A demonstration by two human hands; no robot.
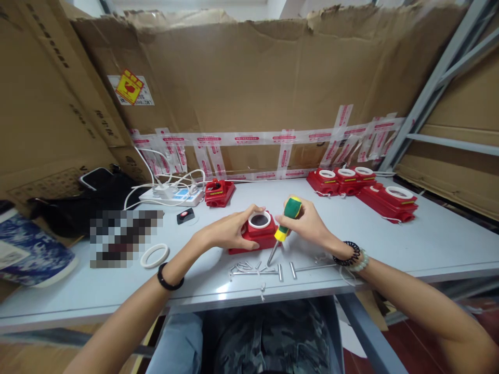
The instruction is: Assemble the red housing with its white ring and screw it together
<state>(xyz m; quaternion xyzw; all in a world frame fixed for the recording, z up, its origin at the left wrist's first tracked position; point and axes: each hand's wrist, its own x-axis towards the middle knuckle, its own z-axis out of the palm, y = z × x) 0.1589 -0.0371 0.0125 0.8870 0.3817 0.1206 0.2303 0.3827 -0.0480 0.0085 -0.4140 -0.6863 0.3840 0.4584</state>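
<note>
My left hand (237,228) is wrapped round the left side of a red housing (265,240) with a white ring (259,219) on top. In my right hand (307,221) is a screwdriver (290,215) with a green and yellow handle, its shaft slanting down to the left in front of the housing. The tip is close above the table, near several small metal pins or screws (245,267); whether it touches one, I cannot tell. Two metal T-shaped rods (280,272) (293,270) lie near the front edge.
More red housings (341,184) (388,201) stand at the back right, another (219,193) at the back left. A power strip (171,196) with white cables, a loose white ring (155,255) and a blue-and-white container (35,249) are to the left. Cardboard (241,78) walls the back.
</note>
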